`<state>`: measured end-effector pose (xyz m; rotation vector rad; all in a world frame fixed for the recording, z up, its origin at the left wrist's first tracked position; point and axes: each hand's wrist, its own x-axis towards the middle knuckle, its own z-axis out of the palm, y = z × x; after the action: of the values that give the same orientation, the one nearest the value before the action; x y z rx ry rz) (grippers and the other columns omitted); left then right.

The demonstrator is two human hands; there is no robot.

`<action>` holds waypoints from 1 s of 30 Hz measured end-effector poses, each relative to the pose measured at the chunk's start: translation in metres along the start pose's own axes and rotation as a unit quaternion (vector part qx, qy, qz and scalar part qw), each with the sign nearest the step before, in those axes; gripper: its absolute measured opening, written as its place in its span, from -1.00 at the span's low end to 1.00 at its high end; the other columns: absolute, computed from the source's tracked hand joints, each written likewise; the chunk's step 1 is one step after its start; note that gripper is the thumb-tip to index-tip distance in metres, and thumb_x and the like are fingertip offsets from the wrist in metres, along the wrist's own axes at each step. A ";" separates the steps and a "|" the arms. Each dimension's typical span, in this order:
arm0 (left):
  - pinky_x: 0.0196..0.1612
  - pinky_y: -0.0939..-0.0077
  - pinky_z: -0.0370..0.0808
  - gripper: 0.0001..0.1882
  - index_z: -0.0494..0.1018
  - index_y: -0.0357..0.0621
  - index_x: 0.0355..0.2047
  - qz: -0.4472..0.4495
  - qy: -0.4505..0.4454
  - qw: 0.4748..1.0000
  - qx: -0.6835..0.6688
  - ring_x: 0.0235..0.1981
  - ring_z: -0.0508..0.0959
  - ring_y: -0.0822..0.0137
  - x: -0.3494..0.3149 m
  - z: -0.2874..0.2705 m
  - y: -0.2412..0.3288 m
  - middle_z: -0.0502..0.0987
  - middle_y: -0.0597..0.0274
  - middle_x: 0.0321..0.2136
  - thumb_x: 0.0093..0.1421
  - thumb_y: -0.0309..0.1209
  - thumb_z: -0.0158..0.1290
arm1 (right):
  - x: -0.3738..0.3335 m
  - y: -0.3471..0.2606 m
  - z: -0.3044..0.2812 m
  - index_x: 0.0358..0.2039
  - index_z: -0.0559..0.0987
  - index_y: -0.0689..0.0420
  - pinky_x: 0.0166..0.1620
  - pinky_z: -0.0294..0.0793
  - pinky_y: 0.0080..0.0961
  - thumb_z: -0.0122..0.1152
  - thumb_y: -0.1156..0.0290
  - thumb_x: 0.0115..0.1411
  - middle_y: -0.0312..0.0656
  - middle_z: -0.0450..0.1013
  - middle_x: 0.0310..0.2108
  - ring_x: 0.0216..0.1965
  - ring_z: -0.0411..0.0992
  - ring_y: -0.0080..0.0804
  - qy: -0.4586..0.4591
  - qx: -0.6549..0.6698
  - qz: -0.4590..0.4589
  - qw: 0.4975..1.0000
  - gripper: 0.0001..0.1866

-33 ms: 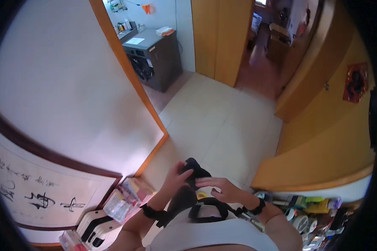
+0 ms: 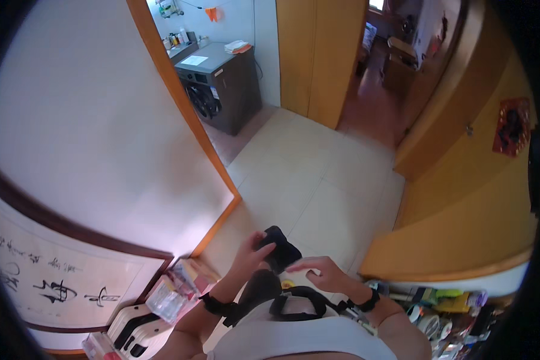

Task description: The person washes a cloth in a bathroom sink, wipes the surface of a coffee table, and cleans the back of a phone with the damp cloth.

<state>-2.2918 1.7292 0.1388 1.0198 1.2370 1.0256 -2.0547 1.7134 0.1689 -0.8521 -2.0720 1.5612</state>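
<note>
Close in front of the chest, the left hand (image 2: 249, 255) grips a small black soft fabric object (image 2: 277, 249), fingers wrapped around its left side. The right hand (image 2: 318, 273) lies open just right of it, fingers spread flat, touching its near edge. Both wrists wear black bands. Left and nearer, a clear plastic box (image 2: 165, 298) sits by the framed calligraphy panel (image 2: 54, 282). Beyond stretches the pale tiled floor (image 2: 318, 174); far off stands a dark grey front-loading washing machine (image 2: 219, 90)
</note>
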 end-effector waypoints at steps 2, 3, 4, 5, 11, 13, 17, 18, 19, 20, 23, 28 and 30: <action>-0.33 0.65 0.41 -0.80 0.39 -0.15 -0.32 -0.018 -0.011 0.999 -0.048 -0.39 0.44 0.54 0.047 -0.012 0.018 0.45 0.38 -0.42 0.13 -0.44 0.20 | 0.027 0.033 -0.021 0.01 0.46 0.32 0.04 0.48 -0.39 -0.18 0.64 0.15 -0.02 0.46 -0.04 -0.05 0.48 -0.21 0.094 0.202 0.101 0.970 -0.58; -0.30 0.66 0.41 -0.79 0.38 -0.13 -0.32 -0.006 -0.028 0.999 -0.042 -0.35 0.44 0.55 0.074 -0.016 0.030 0.44 0.39 -0.41 0.11 -0.46 0.21 | 0.045 0.039 -0.036 0.01 0.46 0.32 0.04 0.48 -0.39 -0.18 0.64 0.15 -0.02 0.46 -0.04 -0.05 0.48 -0.21 0.092 0.198 0.103 0.971 -0.58; -0.26 0.67 0.41 -0.77 0.37 -0.12 -0.32 0.005 -0.044 0.998 -0.036 -0.32 0.43 0.56 0.100 -0.019 0.037 0.43 0.40 -0.41 0.10 -0.49 0.22 | 0.063 0.042 -0.051 0.05 0.42 0.30 0.04 0.48 -0.37 -0.15 0.56 0.23 -0.05 0.44 -0.03 -0.02 0.46 -0.25 0.141 0.229 0.117 0.956 -0.62; -0.21 0.66 0.41 -0.74 0.34 -0.13 -0.32 0.067 -0.058 0.995 -0.037 -0.28 0.42 0.55 0.128 -0.020 0.032 0.41 0.39 -0.40 0.08 -0.50 0.23 | 0.086 0.042 -0.065 0.09 0.39 0.27 0.04 0.49 -0.34 -0.13 0.47 0.32 -0.08 0.42 -0.02 0.02 0.43 -0.29 0.186 0.261 0.130 0.938 -0.64; -0.31 0.54 0.44 -0.77 0.36 -0.20 -0.31 0.127 -0.242 0.951 0.144 -0.39 0.46 0.45 0.261 -0.024 0.091 0.41 0.24 -0.46 0.07 -0.59 0.18 | 0.213 0.054 -0.137 0.16 0.23 0.30 0.03 0.45 -0.43 0.07 0.16 0.31 -0.15 0.30 0.05 0.07 0.32 -0.41 0.195 0.356 0.122 0.906 -0.42; -0.33 0.54 0.43 -0.77 0.36 -0.20 -0.31 0.146 -0.256 0.946 0.131 -0.41 0.45 0.45 0.307 -0.031 0.101 0.42 0.25 -0.46 0.06 -0.59 0.18 | 0.254 0.057 -0.160 0.12 0.25 0.28 -0.03 0.40 -0.59 0.18 0.31 0.26 -0.21 0.31 -0.03 -0.02 0.32 -0.50 0.219 0.293 0.110 0.924 -0.48; -0.31 0.57 0.38 -0.79 0.37 -0.15 -0.30 0.177 -0.281 0.938 0.097 -0.36 0.41 0.48 0.388 -0.058 0.128 0.42 0.31 -0.42 0.08 -0.60 0.14 | 0.326 0.076 -0.209 0.04 0.30 0.23 -0.16 0.45 -0.61 0.23 0.47 0.18 -0.21 0.34 -0.05 -0.17 0.39 -0.57 0.243 0.321 0.119 0.908 -0.56; -0.30 0.59 0.37 -0.79 0.36 -0.14 -0.29 0.185 -0.275 0.939 0.086 -0.35 0.39 0.49 0.411 -0.066 0.137 0.42 0.32 -0.40 0.10 -0.60 0.14 | 0.346 0.080 -0.223 0.02 0.31 0.22 -0.17 0.44 -0.63 0.23 0.48 0.17 -0.23 0.36 -0.07 -0.18 0.39 -0.57 0.261 0.330 0.132 0.897 -0.57; -0.31 0.59 0.37 -0.80 0.35 -0.15 -0.28 0.173 -0.266 0.947 0.049 -0.35 0.38 0.49 0.433 -0.073 0.136 0.41 0.32 -0.38 0.12 -0.58 0.13 | 0.365 0.088 -0.236 0.01 0.33 0.22 -0.17 0.44 -0.64 0.21 0.51 0.17 -0.23 0.37 -0.09 -0.18 0.39 -0.58 0.263 0.324 0.126 0.900 -0.59; -0.32 0.59 0.36 -0.80 0.34 -0.15 -0.27 0.162 -0.248 0.955 0.011 -0.35 0.38 0.50 0.454 -0.080 0.136 0.41 0.32 -0.37 0.14 -0.57 0.13 | 0.385 0.096 -0.252 0.00 0.34 0.21 -0.17 0.43 -0.66 0.18 0.54 0.17 -0.24 0.38 -0.11 -0.17 0.39 -0.58 0.258 0.316 0.121 0.905 -0.62; -0.30 0.62 0.37 -0.80 0.33 -0.17 -0.25 0.128 -0.178 0.976 -0.010 -0.33 0.38 0.52 0.509 -0.112 0.151 0.38 0.35 -0.36 0.16 -0.57 0.11 | 0.448 0.114 -0.295 -0.02 0.36 0.20 -0.17 0.43 -0.67 0.12 0.61 0.15 -0.24 0.40 -0.15 -0.18 0.38 -0.57 0.265 0.338 0.105 0.897 -0.64; -0.28 0.58 0.38 -0.72 0.31 -0.19 -0.16 0.140 0.041 0.984 0.107 -0.39 0.34 0.48 0.602 -0.199 0.138 0.34 0.35 -0.34 0.12 -0.61 0.06 | 0.545 0.134 -0.383 0.13 0.25 0.32 0.15 0.33 -0.42 -0.18 0.57 0.09 -0.05 0.35 0.04 0.04 0.36 -0.28 0.243 0.393 0.154 0.873 -0.47; -0.27 0.50 0.41 -0.60 0.29 -0.22 -0.09 -0.008 0.095 0.992 0.079 -0.36 0.38 0.44 0.623 -0.225 0.152 0.36 0.30 -0.33 0.05 -0.56 0.13 | 0.581 0.129 -0.410 0.16 0.24 0.30 -0.06 0.45 -0.49 -0.11 0.49 0.11 -0.15 0.38 -0.14 -0.15 0.41 -0.37 0.216 0.442 0.130 0.861 -0.45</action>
<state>-2.4894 2.3788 0.1289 1.0502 1.5000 1.0438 -2.1855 2.4234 0.1420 -0.9871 -0.7819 1.9509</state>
